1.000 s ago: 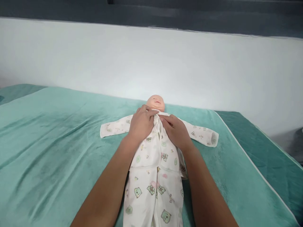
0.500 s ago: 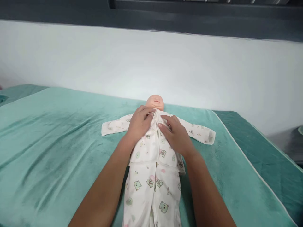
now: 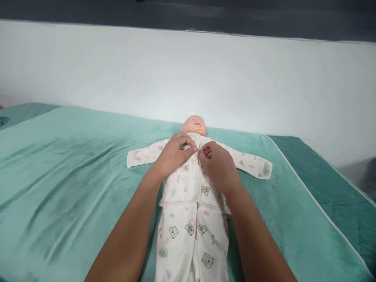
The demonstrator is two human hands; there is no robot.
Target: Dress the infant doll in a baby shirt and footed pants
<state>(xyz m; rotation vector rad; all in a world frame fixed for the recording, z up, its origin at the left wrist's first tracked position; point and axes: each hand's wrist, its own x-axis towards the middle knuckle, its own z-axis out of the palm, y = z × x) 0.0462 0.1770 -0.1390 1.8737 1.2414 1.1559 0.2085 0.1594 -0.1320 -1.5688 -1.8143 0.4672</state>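
Observation:
A baby doll (image 3: 194, 125) lies on its back, its head toward the wall. It is dressed in a white baby shirt (image 3: 183, 188) with a bear print and matching trousers (image 3: 179, 243). On the chest, just below the neck, my left hand (image 3: 178, 152) pinches one front edge of the shirt between thumb and fingers. Right beside it, my right hand (image 3: 216, 161) has its fingertips closed on the other edge of the front opening. Any fastener there is hidden by my fingers. Both sleeves stretch out flat to the sides.
A green plush cover (image 3: 73, 176) lies under the doll, with wrinkles on the left. Darker green fabric (image 3: 329, 176) shows past its pale edge on the right. Behind stands a white wall (image 3: 147, 74) with a dark band (image 3: 205, 17) above it.
My right hand's fingers have gone from loosely spread to pinching the shirt front. My left thumb has moved in against the opening. The view has shifted slightly.

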